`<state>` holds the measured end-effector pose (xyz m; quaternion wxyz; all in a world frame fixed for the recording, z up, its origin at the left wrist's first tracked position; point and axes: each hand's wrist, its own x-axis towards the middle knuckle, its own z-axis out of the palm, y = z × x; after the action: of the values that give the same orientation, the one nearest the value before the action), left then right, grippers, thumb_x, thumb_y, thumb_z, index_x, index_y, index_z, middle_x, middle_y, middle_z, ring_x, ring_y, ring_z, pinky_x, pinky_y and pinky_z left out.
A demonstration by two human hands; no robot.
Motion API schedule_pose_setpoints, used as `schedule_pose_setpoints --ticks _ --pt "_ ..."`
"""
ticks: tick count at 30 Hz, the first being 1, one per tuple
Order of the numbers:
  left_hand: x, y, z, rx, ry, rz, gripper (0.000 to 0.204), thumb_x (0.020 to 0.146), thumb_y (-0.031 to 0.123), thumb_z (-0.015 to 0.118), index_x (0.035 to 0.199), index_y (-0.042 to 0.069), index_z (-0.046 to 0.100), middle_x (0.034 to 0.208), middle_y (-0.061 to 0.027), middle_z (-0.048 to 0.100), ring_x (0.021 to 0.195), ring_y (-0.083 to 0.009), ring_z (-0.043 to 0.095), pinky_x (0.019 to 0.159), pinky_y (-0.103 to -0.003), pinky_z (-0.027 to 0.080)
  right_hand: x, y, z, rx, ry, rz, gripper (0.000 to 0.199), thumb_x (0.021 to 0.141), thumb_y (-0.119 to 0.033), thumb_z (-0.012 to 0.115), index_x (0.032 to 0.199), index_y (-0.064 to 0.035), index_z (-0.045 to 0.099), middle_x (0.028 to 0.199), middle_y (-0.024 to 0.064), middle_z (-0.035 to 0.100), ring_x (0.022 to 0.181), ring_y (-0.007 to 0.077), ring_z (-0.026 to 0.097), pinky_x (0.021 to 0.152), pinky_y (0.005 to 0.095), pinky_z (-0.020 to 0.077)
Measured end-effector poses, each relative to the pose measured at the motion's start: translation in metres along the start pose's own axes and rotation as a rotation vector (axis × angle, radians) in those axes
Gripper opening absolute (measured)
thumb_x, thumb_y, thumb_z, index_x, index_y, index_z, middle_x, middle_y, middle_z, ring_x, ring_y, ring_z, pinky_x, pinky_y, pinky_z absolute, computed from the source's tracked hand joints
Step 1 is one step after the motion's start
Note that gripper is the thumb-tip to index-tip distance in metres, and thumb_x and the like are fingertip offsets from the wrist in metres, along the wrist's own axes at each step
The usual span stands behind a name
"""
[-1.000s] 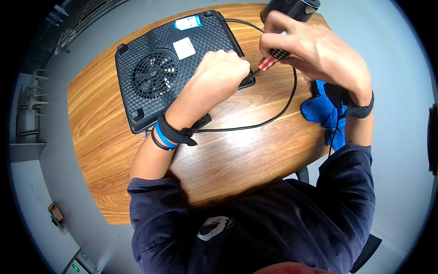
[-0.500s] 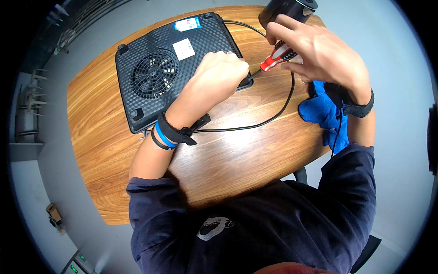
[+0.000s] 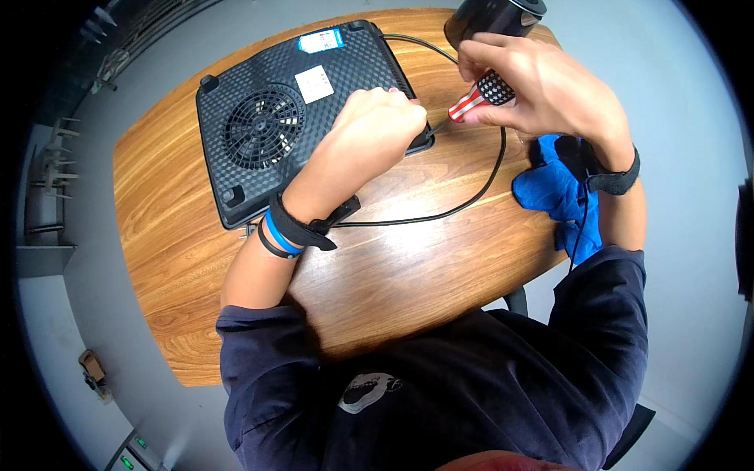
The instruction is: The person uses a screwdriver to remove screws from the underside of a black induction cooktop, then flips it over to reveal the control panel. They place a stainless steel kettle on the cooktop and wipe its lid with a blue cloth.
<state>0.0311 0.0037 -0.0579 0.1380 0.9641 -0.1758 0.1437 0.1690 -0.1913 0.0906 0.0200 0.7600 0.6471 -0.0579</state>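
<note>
A black induction cooker [image 3: 267,78] lies upside down, its round fan grille [image 3: 265,127] facing up. My left hand [image 3: 381,125] is curled over its near right corner; the fingers are bent under and what they grip is hidden. In my right hand [image 3: 550,86] is a screwdriver [image 3: 471,102] with a red and white striped handle and a dark, starred butt. Thumb and fingers close round the handle. The shaft slants down leftward to the cooker's corner beside my left hand, where its tip cannot be made out.
Behind my right hand stands a black cylindrical container [image 3: 487,20]. A black power cord [image 3: 471,206] loops over the wooden table [image 3: 408,290]. Blue cloth [image 3: 550,188] lies by my right wrist. A plug [image 3: 248,231] shows beside the cooker's near left corner.
The screwdriver's handle has turned in my right hand, so its starred part now faces up. My right thumb has shifted onto the handle. My left hand has stayed at the corner.
</note>
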Motion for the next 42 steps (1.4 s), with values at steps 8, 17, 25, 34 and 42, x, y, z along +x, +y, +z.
schedule_pose_setpoints --ticks 8,17,25,34,42 --pt "-0.001 -0.001 0.0 -0.001 0.022 0.011 0.029 0.107 0.024 0.07 0.111 -0.001 0.084 0.093 -0.026 0.079 0.08 -0.0403 0.08 0.067 -0.047 0.064 0.001 -0.024 -0.005 0.0 0.035 0.024 0.051 0.084 -0.006 0.091 0.116 -0.0086 0.051 0.111 0.0123 0.056 0.088 0.0418 0.066 0.073 0.051 0.0527" --pt "-0.003 -0.002 0.004 0.031 0.026 0.034 0.024 0.106 0.021 0.07 0.111 0.003 0.085 0.087 -0.024 0.078 0.078 -0.0389 0.079 0.065 -0.045 0.064 0.0 -0.035 0.022 -0.175 0.24 0.119 0.046 0.086 -0.018 0.092 0.118 -0.0039 0.064 0.106 0.0125 0.066 0.091 0.0349 0.078 0.076 0.0458 0.0604" --pt "-0.003 -0.001 0.001 0.018 0.036 0.012 0.022 0.106 0.021 0.07 0.111 0.004 0.083 0.086 -0.0238 0.077 0.075 -0.0398 0.079 0.064 -0.046 0.063 0.017 -0.028 0.002 0.023 0.189 -0.116 0.031 0.089 -0.001 0.086 0.109 -0.0033 0.062 0.107 0.0109 0.063 0.094 0.0353 0.073 0.08 0.0455 0.0585" --pt "-0.004 -0.005 0.009 -0.018 0.077 0.051 0.023 0.107 0.02 0.069 0.108 0.002 0.083 0.085 -0.0243 0.077 0.076 -0.0403 0.079 0.065 -0.047 0.063 0.001 -0.022 0.012 -0.098 0.165 0.017 0.033 0.091 -0.016 0.088 0.109 -0.0037 0.063 0.105 0.013 0.067 0.088 0.0371 0.074 0.075 0.045 0.0595" --pt "-0.003 0.0 0.001 0.018 0.004 -0.005 0.025 0.108 0.021 0.069 0.108 0.0 0.083 0.084 -0.0252 0.077 0.074 -0.0409 0.078 0.065 -0.047 0.064 -0.003 -0.027 0.002 -0.093 0.139 -0.057 0.036 0.088 -0.007 0.085 0.115 -0.0015 0.063 0.115 0.0145 0.071 0.101 0.0413 0.076 0.084 0.0515 0.0611"
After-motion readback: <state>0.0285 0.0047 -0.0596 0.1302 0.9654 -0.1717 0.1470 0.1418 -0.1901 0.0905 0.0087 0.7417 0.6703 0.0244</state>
